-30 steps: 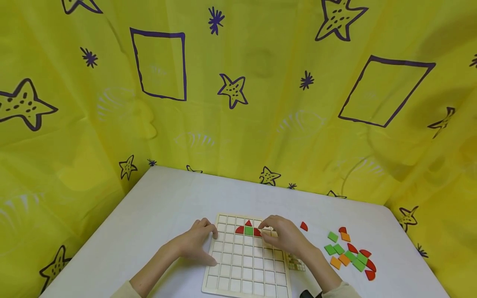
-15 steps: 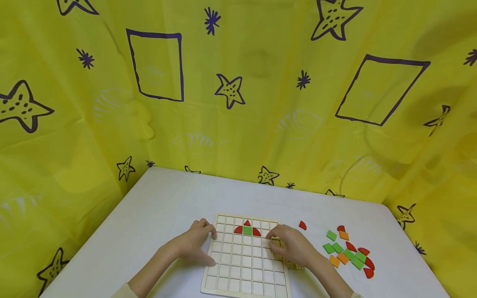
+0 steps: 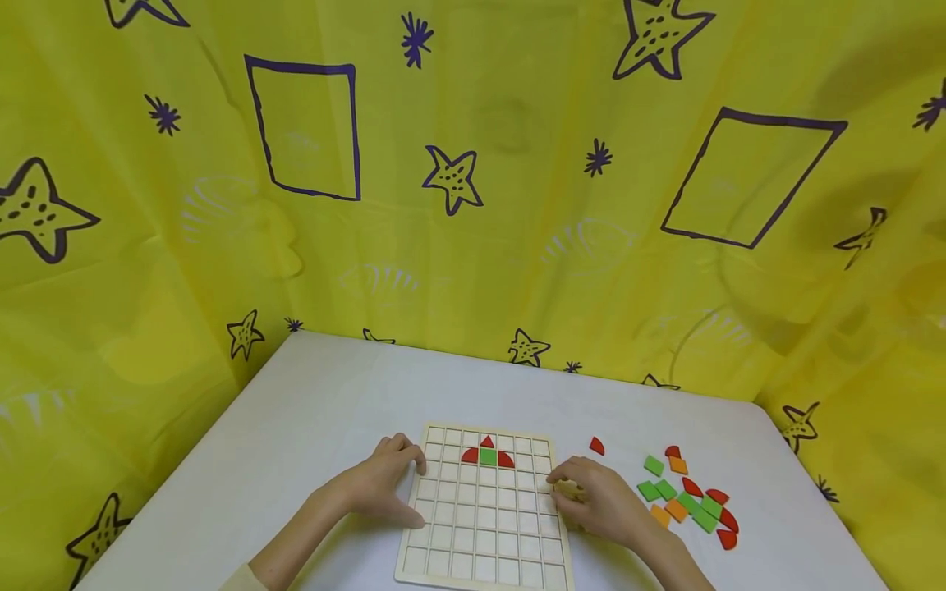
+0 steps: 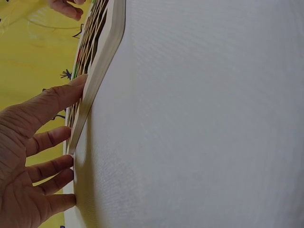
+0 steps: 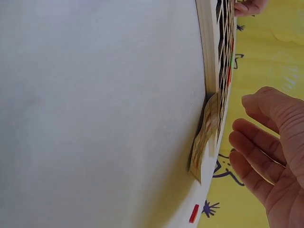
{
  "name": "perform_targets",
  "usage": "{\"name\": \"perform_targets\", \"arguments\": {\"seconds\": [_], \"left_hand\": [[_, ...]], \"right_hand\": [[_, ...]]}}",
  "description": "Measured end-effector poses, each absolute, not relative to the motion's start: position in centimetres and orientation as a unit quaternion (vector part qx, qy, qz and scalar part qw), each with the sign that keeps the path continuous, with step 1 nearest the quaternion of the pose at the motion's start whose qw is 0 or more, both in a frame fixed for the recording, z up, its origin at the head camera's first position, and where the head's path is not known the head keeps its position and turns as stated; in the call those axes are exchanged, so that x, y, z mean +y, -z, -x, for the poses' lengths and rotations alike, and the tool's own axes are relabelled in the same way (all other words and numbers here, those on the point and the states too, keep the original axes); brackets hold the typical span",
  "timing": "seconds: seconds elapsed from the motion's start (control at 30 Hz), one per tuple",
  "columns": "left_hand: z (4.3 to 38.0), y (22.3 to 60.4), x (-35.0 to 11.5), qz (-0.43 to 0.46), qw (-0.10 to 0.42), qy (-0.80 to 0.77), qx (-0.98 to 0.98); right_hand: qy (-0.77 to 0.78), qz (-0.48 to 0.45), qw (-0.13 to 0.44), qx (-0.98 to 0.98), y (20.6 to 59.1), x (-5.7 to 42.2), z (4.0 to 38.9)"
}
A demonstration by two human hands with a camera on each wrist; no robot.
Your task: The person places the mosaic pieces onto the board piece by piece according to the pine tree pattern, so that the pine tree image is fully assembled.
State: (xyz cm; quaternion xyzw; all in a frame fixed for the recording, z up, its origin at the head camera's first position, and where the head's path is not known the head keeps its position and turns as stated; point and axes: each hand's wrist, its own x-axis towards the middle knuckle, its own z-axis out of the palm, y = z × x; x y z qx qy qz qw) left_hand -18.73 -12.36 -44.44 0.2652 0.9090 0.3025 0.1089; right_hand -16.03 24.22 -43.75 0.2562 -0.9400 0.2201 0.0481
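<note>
A pale wooden grid board (image 3: 475,517) lies flat on the white table. In its upper cells sit a green square (image 3: 489,456), a red triangle (image 3: 487,442) above it, and red quarter-round tiles (image 3: 506,460) on either side. My left hand (image 3: 380,486) rests along the board's left side, thumb and fingers spread; the left wrist view shows the thumb (image 4: 59,97) touching the rim. Over the right edge, my right hand (image 3: 597,497) hovers with loosely bent fingers and nothing between them. Below it a patterned paper card (image 5: 207,128) lies against the board's edge, mostly hidden in the head view.
Loose tiles lie scattered to the right: green squares (image 3: 654,465), orange squares (image 3: 677,465) and red quarter-rounds (image 3: 727,539). One red tile (image 3: 597,446) lies apart, beyond my right hand. A yellow curtain (image 3: 443,246) with starfish drawings rises around the table's edges.
My right hand has left the red quarter-round tile beside the green square and moved right and nearer, past the board's right edge. My left hand has stayed in place at the board.
</note>
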Motion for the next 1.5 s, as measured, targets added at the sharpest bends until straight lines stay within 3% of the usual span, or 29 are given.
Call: {"name": "perform_targets", "arguments": {"seconds": [0.7,1.03,1.3,1.5], "left_hand": [[18.7,44.4,-12.3,-0.260,0.110,-0.308,0.908],[18.8,44.6,-12.4,-0.264,0.108,-0.311,0.907],[18.8,44.6,-12.4,-0.263,0.107,-0.305,0.909],[18.8,44.6,-12.4,-0.264,0.108,-0.303,0.909]], "right_hand": [[-0.244,-0.211,0.071,-0.944,44.2,28.3,14.4],[-0.237,-0.130,0.064,-0.961,43.8,29.9,13.6],[-0.237,-0.117,0.083,-0.961,43.7,31.4,13.3],[-0.239,-0.091,0.066,-0.964,43.8,32.5,12.8]]}}
